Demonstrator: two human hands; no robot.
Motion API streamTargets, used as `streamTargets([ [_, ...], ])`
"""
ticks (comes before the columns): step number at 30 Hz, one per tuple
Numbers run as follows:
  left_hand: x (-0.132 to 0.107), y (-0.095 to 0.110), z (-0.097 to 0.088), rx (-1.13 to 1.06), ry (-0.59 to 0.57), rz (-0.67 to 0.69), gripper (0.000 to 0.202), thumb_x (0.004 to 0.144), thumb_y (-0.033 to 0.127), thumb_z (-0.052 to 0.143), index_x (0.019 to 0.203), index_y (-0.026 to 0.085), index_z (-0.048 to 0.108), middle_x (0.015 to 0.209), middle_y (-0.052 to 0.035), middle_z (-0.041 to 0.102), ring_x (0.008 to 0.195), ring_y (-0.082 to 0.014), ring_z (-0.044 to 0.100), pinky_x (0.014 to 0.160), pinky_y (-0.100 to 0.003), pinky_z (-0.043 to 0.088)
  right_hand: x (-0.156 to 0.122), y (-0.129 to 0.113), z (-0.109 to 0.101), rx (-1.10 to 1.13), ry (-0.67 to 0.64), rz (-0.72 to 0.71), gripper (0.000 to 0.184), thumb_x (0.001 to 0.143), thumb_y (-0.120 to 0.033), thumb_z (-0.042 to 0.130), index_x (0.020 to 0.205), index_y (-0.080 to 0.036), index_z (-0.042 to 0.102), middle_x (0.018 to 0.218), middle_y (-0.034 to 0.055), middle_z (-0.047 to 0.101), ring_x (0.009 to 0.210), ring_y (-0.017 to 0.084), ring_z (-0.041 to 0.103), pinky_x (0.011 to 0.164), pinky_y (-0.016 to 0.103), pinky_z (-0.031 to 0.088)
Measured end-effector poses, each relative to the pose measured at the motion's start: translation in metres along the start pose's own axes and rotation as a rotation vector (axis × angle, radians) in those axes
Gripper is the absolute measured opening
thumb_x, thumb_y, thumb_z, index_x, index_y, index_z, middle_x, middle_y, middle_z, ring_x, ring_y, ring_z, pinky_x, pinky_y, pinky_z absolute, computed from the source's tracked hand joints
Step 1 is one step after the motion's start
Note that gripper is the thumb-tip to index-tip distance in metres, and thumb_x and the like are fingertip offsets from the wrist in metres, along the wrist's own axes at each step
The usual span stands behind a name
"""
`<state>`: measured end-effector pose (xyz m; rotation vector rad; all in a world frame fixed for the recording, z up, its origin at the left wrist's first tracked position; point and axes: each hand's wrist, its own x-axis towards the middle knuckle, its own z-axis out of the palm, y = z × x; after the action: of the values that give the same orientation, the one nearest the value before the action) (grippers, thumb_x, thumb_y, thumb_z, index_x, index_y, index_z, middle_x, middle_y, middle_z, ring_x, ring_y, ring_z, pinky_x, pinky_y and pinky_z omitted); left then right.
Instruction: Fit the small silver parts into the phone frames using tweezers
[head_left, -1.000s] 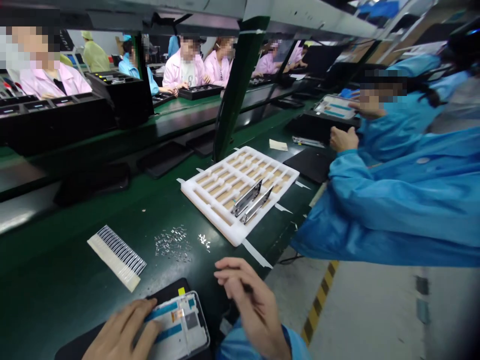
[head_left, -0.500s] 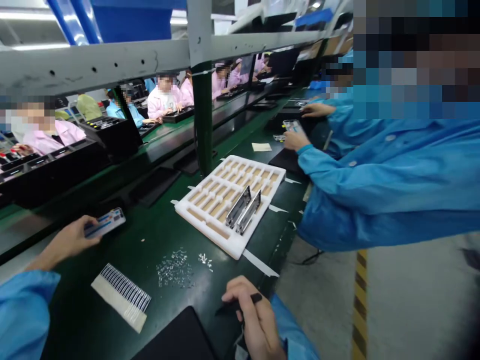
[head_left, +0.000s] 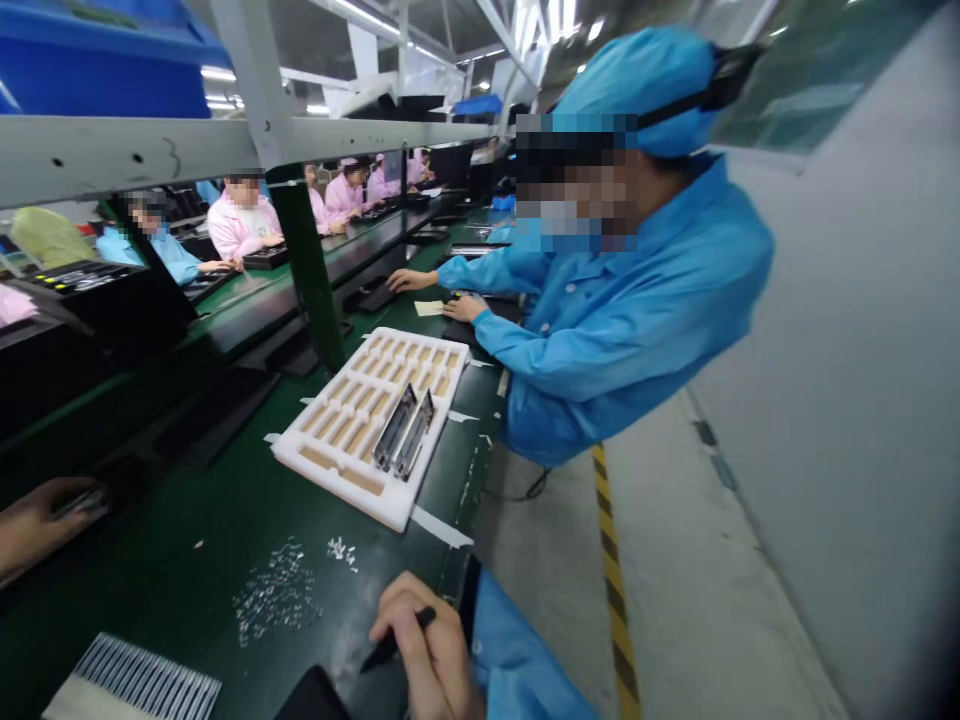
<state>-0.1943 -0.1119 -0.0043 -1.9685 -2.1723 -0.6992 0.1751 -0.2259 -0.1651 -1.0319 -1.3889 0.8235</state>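
At the left edge my left hand [head_left: 34, 525] is closed around a phone housing [head_left: 81, 503], now edge-on and partly hidden by the fingers. My right hand [head_left: 427, 640] grips slim black tweezers [head_left: 382, 650], tip pointing down to the left, low over the green bench. Between the hands lie a scatter of tiny metal pieces [head_left: 277, 590] and a smaller pile of pale bits [head_left: 342, 551]. A strip card with rows of thin silvery pieces [head_left: 150, 680] rests at the lower left. Beyond my right hand, a white foam tray [head_left: 394, 508] holds two phone housings [head_left: 405, 435] standing on edge.
A co-worker in blue [head_left: 600, 330] sits on the right, both hands on the bench. A green post [head_left: 311, 270] rises behind the tray. Dark pads [head_left: 217, 410] lie along the bench's far side. A black object [head_left: 311, 695] sits at the bottom edge.
The view has swung right, so bench things appear further left. My left hand still holds the housing, now turned edge-on. The co-worker's hand has put down or lost from view the housing it held.
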Motion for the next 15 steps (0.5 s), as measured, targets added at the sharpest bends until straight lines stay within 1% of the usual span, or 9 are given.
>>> streamTargets([
  [1,0.008,0.018,0.007,-0.021,-0.049,0.015,0.054,0.103,0.064,0.045,0.096,0.018,0.072,0.073,0.0011,0.076,0.069,-0.0171,0.074,0.064,-0.023,0.057,0.001,-0.001,0.002,-0.014,-0.005,-0.003,0.06,0.118,-0.047,0.035,0.079,-0.02,0.072,0.077,0.0036,0.069,0.071,0.017,0.069,0.067,0.027,0.051],
  [3,0.017,0.065,0.025,-0.076,-0.175,0.073,0.051,0.099,0.064,0.053,0.105,0.019,0.076,0.082,0.0011,0.081,0.072,-0.0193,0.077,0.062,-0.024,0.058,0.004,-0.001,0.004,-0.067,-0.011,-0.022,0.063,0.119,-0.048,0.032,0.081,-0.02,0.074,0.076,0.0041,0.072,0.07,0.017,0.072,0.067,0.026,0.052],
  [5,0.015,0.125,0.049,-0.147,-0.275,0.188,0.042,0.102,0.057,0.056,0.115,0.022,0.076,0.106,0.001,0.084,0.092,-0.0195,0.079,0.08,-0.027,0.062,0.006,0.0,0.004,-0.138,-0.029,-0.011,0.064,0.119,-0.049,0.031,0.084,-0.022,0.077,0.078,0.005,0.077,0.074,0.018,0.076,0.07,0.026,0.054],
  [7,0.006,0.188,0.075,-0.193,-0.351,0.307,0.034,0.107,0.047,0.058,0.12,0.02,0.074,0.115,-0.0034,0.081,0.097,-0.0174,0.078,0.089,-0.032,0.062,0.007,0.002,0.002,-0.189,-0.031,-0.013,0.067,0.119,-0.052,0.028,0.085,-0.022,0.078,0.08,0.0064,0.08,0.077,0.02,0.078,0.072,0.027,0.057],
  [8,0.001,0.217,0.087,-0.198,-0.382,0.356,0.033,0.106,0.045,0.062,0.123,0.018,0.072,0.118,-0.0059,0.079,0.099,-0.0181,0.077,0.091,-0.037,0.063,0.007,0.002,0.001,-0.204,-0.02,-0.018,0.069,0.119,-0.054,0.027,0.085,-0.023,0.078,0.08,0.0071,0.08,0.078,0.021,0.079,0.073,0.027,0.058],
  [10,-0.006,0.264,0.11,-0.171,-0.401,0.403,0.035,0.104,0.044,0.068,0.127,0.018,0.069,0.124,-0.008,0.075,0.106,-0.0214,0.075,0.095,-0.045,0.063,0.007,0.004,-0.001,-0.221,0.009,0.009,0.071,0.118,-0.057,0.027,0.085,-0.023,0.079,0.08,0.0078,0.08,0.08,0.022,0.078,0.075,0.028,0.059],
  [12,-0.008,0.293,0.127,-0.13,-0.386,0.399,0.037,0.103,0.042,0.071,0.13,0.018,0.068,0.13,-0.0091,0.072,0.113,-0.024,0.072,0.098,-0.048,0.062,0.006,0.006,-0.001,-0.232,0.032,0.077,0.069,0.118,-0.059,0.031,0.086,-0.023,0.081,0.079,0.0072,0.078,0.08,0.022,0.076,0.078,0.029,0.059],
  [13,-0.007,0.301,0.134,-0.114,-0.373,0.387,0.038,0.103,0.042,0.071,0.132,0.018,0.067,0.132,-0.0095,0.071,0.115,-0.0247,0.072,0.099,-0.048,0.062,0.005,0.008,-0.001,-0.236,0.041,0.11,0.069,0.117,-0.06,0.032,0.087,-0.023,0.081,0.078,0.0071,0.077,0.079,0.022,0.075,0.079,0.03,0.059],
  [15,-0.003,0.309,0.143,-0.098,-0.345,0.355,0.039,0.102,0.042,0.071,0.133,0.019,0.067,0.135,-0.01,0.07,0.116,-0.0252,0.071,0.099,-0.049,0.062,0.004,0.012,0.0,-0.233,0.055,0.137,0.071,0.116,-0.063,0.032,0.086,-0.022,0.082,0.075,0.0073,0.074,0.075,0.022,0.072,0.077,0.031,0.059],
])
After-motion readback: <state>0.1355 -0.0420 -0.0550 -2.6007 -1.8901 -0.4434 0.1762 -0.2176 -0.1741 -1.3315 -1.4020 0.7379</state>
